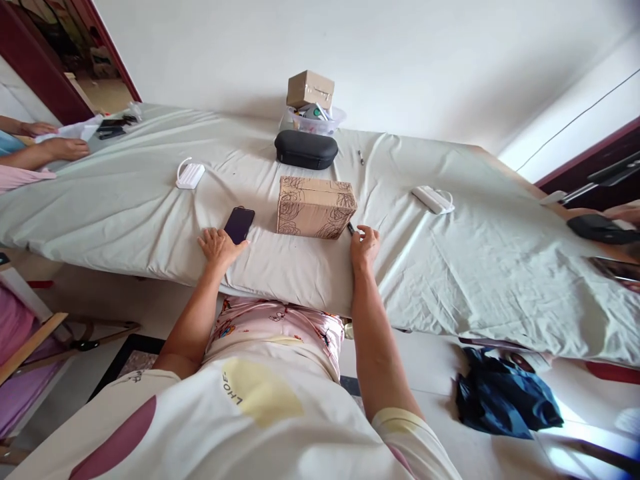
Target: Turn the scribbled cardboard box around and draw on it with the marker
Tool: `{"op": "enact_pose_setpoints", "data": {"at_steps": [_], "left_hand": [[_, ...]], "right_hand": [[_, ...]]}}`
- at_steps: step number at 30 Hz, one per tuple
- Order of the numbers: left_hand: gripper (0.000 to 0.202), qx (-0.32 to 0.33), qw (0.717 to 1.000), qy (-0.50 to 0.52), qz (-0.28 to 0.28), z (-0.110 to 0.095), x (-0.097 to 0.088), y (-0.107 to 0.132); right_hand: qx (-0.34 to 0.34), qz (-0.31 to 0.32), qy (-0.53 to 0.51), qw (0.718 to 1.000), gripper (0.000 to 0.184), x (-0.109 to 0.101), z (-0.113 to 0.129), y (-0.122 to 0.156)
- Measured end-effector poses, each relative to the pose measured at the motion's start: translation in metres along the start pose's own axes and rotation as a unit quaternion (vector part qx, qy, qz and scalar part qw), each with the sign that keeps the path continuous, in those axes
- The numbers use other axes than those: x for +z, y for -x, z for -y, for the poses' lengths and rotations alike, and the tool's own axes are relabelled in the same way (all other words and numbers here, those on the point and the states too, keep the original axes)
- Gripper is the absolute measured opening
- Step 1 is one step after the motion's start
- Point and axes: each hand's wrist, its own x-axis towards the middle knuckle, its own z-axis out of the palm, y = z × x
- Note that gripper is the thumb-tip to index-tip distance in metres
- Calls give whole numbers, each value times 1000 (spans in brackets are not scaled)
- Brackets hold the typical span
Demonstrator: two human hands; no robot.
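Note:
A cardboard box point(316, 208) with dark scribbled swirls drawn on its sides sits on the cloth between my hands. My right hand point(365, 247) rests by the box's lower right corner, its fingers closed around a short black pen point(351, 229). Most of the pen is hidden by the fingers. On the other side, my left hand point(220, 247) lies on the cloth with its fingers apart. It is beside the near end of a dark-screened phone point(239, 225), the thumb close to its corner.
Behind the box lie a black zip case point(306, 149) and a plastic basket point(336, 121) with a smaller carton point(311, 90) on top. White strapped devices point(191, 176) point(433, 199) lie left and right. A small pen-like item point(361, 157) lies farther back. Another person's hands point(65, 148) hold paper at far left.

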Motion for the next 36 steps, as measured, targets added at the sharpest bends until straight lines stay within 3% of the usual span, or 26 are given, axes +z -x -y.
{"op": "enact_pose_setpoints", "data": {"at_steps": [9,14,16,19,23,25,27,30,36], "left_hand": [[70,-41,993,100,-46,-5,-7,25],[73,-73,962,261,-42,-3,-10,53],[71,-68,934,350,-25,-9,-4,64],[73,-20,878,478,-12,-28,9,80],[83,65,826,559,-25,-56,27,95],[89,74,823,563,-21,-64,34,98],[91,72,824,562,-8,-68,40,100],[90,76,821,567,-2,-68,46,101],[94,146,806,573,-21,-62,52,101]], "right_hand": [[-9,-130,-54,990,37,-32,12,2],[8,-158,-119,980,45,-49,34,23],[3,-106,-189,976,48,-48,47,44],[-15,90,-286,954,53,-38,69,89],[-27,408,-329,851,79,-21,89,145],[-25,478,-321,817,86,-14,91,162],[-27,486,-314,815,84,-9,89,170],[-31,446,-321,835,84,-6,85,174],[-47,401,-340,849,82,-8,83,174]]}}
